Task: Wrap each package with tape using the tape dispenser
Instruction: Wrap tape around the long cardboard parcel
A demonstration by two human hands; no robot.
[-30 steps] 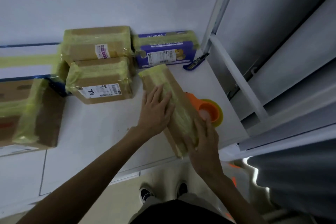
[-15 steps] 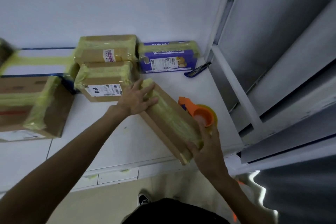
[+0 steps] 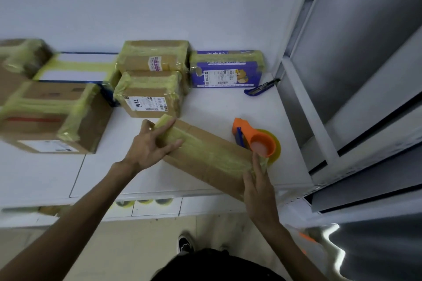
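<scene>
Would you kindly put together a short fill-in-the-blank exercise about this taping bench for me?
1. The tape dispenser beside the long package is ____ in colour.
2. The blue utility knife lies next to the ____ box.
3. The left hand touches the package's far end; the right hand touches the end nearer the ____.
Missing words: orange; purple; dispenser.

White counter [image 3: 217,105] carries: long taped package [image 3: 205,153], several taped cartons [image 3: 148,96], purple box [image 3: 228,73], blue cutter [image 3: 262,86], orange tape dispenser [image 3: 255,139].
</scene>
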